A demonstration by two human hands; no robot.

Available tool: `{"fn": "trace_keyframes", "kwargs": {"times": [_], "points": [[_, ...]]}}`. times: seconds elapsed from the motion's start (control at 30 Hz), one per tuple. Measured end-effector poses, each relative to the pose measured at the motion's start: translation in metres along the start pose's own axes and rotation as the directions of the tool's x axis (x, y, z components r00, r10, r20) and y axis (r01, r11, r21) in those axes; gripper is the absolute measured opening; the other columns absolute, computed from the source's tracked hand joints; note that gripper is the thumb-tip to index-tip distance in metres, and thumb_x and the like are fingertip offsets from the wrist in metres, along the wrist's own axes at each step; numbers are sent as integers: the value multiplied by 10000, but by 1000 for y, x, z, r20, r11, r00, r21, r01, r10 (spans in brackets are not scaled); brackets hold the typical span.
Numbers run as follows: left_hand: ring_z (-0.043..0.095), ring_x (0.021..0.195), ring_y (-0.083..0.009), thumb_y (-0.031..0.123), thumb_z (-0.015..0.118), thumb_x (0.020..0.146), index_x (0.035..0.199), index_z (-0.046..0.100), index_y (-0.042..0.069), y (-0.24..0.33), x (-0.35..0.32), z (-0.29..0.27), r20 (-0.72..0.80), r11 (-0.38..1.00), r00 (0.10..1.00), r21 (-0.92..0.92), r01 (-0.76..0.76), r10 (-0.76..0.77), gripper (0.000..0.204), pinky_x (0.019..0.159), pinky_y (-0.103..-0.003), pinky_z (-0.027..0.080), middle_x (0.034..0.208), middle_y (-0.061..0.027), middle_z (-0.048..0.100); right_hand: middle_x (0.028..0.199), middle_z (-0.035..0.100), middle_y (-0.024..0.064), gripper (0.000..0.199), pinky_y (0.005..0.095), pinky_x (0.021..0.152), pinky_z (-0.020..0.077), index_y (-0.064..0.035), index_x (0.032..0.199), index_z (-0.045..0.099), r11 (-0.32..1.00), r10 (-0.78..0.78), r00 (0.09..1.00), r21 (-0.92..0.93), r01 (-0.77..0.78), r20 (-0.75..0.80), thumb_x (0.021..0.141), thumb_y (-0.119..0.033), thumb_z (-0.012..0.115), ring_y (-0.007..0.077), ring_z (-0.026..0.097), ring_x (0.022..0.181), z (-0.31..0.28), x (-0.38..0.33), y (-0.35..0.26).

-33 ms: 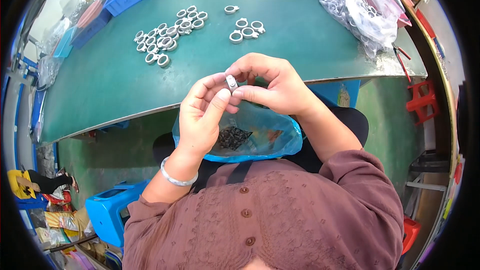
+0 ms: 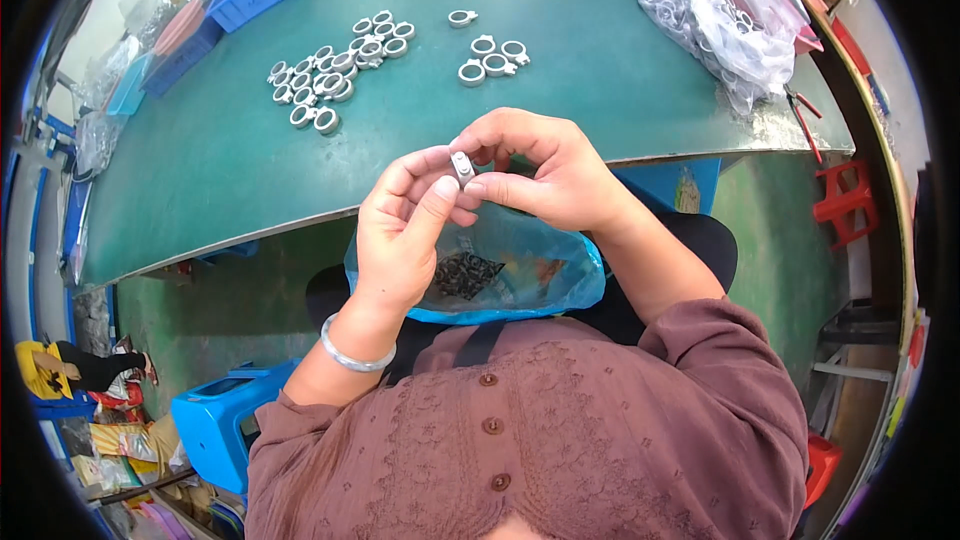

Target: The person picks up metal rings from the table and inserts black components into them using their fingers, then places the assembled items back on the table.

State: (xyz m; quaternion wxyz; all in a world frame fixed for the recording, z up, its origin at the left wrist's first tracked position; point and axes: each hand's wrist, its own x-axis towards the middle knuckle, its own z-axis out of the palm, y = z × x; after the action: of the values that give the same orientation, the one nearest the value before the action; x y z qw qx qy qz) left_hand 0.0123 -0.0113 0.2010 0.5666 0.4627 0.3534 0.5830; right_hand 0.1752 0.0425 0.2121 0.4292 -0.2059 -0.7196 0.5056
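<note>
Two bare hands in view: noted left hand [image 2: 400,225] and right hand [image 2: 545,165] drawn close together near the front edge of the green table [image 2: 580,30], with one small grey metal part [image 2: 462,168] pinched between the fingertips of both. Could not read any marking on it at this size. Located an open blue bag [image 2: 585,295] below the hands, with small dark pieces [image 2: 468,276] inside. Recorded a cluster of grey metal rings [image 2: 345,73] toward the left of the tabletop, four more near the middle and one just beyond these. Logged a clear plastic bag [image 2: 715,20] at far right, red-handled pliers [image 2: 803,127] near it. Checked packages [image 2: 125,443] at lower left for lettering; found it too blurred to read.
</note>
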Motion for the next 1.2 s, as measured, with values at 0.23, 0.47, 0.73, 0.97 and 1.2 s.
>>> {"fn": "trace_keyframes", "kwargs": {"times": [0.23, 0.47, 0.73, 0.97, 1.2], "points": [[591, 762, -134, 29, 521, 847, 1053, 502, -33, -2, -1, 0, -40, 998, 999, -66, -20, 18, 216, 651, -239, 497, 918, -104, 602, 795, 582, 3, 212, 205, 597, 423, -30, 943, 603, 999, -28, 998, 29, 30, -59, 741, -63, 656, 66, 518, 689, 2, -5, 2], [586, 762, -128, 10, 551, 824, 1058, 504, -27, 0, -4, 0, -57, 998, 998, -55, -33, 30, 241, 656, -235, 496, 920, -97, 597, 927, 592, 58, 252, 247, 755, 462, 28, 1026, 558, 997, 41, 999, 67, -42, 21, 777, 26, 596, 109, 557, 844, 0, -7, -1], [584, 757, -123, 34, 567, 822, 1063, 531, -28, -1, -5, -3, -74, 999, 997, -38, -3, 0, 252, 635, -217, 478, 911, -85, 601, 868, 625, 62, 190, 233, 740, 470, 29, 982, 590, 965, 132, 991, 233, -121, -34, 819, -69, 590, 91, 572, 807, -1, -6, 3], [586, 743, -118, 57, 550, 839, 1059, 540, -34, -1, -6, -3, -64, 992, 997, -120, 43, -51, 239, 638, -216, 480, 920, -92, 609, 870, 623, 57, 188, 227, 748, 466, 31, 985, 594, 963, 160, 986, 228, -145, -51, 826, -68, 577, 94, 572, 811, -2, -5, 4], [591, 792, -123, 45, 542, 840, 1059, 540, -35, -4, -5, -4, -44, 992, 998, -123, 28, -34, 233, 674, -218, 482, 949, -94, 604, 881, 620, 56, 175, 227, 753, 466, 30, 984, 594, 964, 148, 988, 231, -132, -54, 829, -44, 562, 94, 569, 819, -2, -7, 4]]}}
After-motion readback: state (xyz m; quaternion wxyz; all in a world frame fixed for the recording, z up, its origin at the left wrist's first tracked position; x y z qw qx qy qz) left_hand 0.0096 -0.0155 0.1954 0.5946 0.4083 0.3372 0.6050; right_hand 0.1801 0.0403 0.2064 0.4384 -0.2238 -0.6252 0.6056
